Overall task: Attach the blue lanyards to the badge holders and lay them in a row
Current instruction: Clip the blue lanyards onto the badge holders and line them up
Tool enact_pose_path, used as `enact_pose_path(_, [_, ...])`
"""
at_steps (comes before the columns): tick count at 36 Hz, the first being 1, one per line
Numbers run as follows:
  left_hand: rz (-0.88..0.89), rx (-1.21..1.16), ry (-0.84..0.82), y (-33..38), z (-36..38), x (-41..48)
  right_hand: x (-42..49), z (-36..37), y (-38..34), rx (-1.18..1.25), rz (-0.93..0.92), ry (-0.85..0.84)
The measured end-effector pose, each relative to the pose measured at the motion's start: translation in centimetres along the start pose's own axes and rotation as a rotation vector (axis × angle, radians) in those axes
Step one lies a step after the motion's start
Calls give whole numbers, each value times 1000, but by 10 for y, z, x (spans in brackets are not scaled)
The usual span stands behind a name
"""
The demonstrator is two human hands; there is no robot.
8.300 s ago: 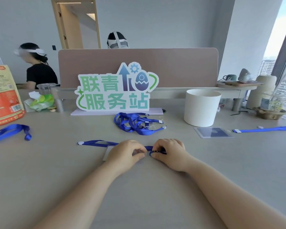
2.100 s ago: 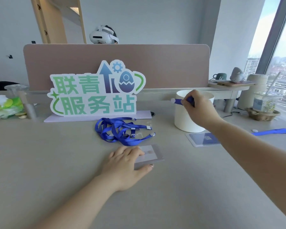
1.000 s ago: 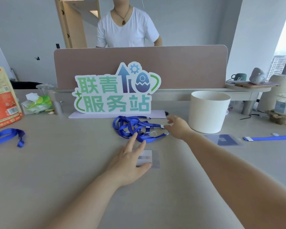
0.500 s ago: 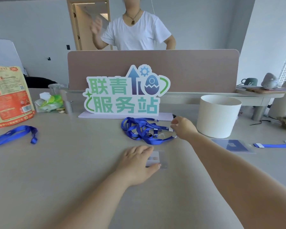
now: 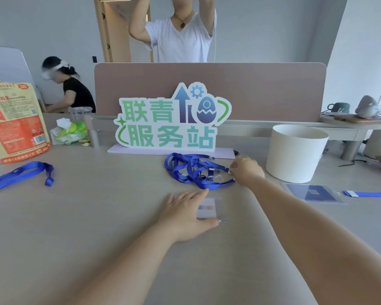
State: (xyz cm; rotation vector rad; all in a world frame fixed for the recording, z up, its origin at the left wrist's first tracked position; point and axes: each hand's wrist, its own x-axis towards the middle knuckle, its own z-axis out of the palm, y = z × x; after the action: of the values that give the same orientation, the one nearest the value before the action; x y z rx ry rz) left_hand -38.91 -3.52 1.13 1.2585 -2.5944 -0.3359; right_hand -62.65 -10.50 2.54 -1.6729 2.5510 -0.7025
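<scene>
On beige desk (image 5: pixel 97 216), pressing clear badge holder (image 5: pixel 209 209) flat under straight-fingered left hand (image 5: pixel 185 214) while pinching, with right hand (image 5: pixel 246 170), a strap end of tangled blue lanyards (image 5: pixel 191 170) just behind; picking one out, likely to need teasing free before clipping on.

- An office: a long pale desk (image 5: pixel 97 216) with a padded divider panel (image 5: pixel 262 91) along its back.
- A cut-out sign (image 5: pixel 172 119) in Chinese characters stands on the desk, with blue lanyards (image 5: pixel 191 170) and a badge holder (image 5: pixel 312 192) near it, as at a service counter.
- A person in black (image 5: pixel 75 93) sits at the neighbouring desk.
- A mug (image 5: pixel 339 107) rests on a desk shelf (image 5: pixel 350 126).
</scene>
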Motion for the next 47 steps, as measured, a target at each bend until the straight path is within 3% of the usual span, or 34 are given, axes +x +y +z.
enact_pose_path(3, [-17, -27, 3, 0, 0, 2, -4, -11, -3, 143, 18, 70])
enact_pose_path(6, [-48, -24, -7, 0, -1, 3, -13, -41, -14, 469, 0, 189])
enact_pose_path(10, [-65, 37, -48, 2, -4, 1, -44, -95, -31, 804, -210, 300])
enact_pose_path(14, [-47, 92, -67, 3, -6, 1, -92, -103, -26, 492, -528, 329])
enact_pose_path(17, [-31, 66, -53, 3, -7, -1, -126, -66, -6, 249, -551, 241])
enact_pose_path(21, [-15, -80, -45, 0, -9, -5, -151, -33, 13, 221, -438, 84])
enact_pose_path(26, [-35, -169, -65, -3, -11, -7, -157, -34, 13, 257, -349, 70])
enact_pose_path(34, [-80, -329, -71, -10, -14, -13, -159, -27, 2, 124, -562, 58])
enact_pose_path(42, [-97, -283, -101, -22, -25, -25, -160, -23, 7, 124, -540, 63])
enact_pose_path(47, [-47, -202, -4, -17, -26, -26, -164, -27, 3, 224, -484, 41])
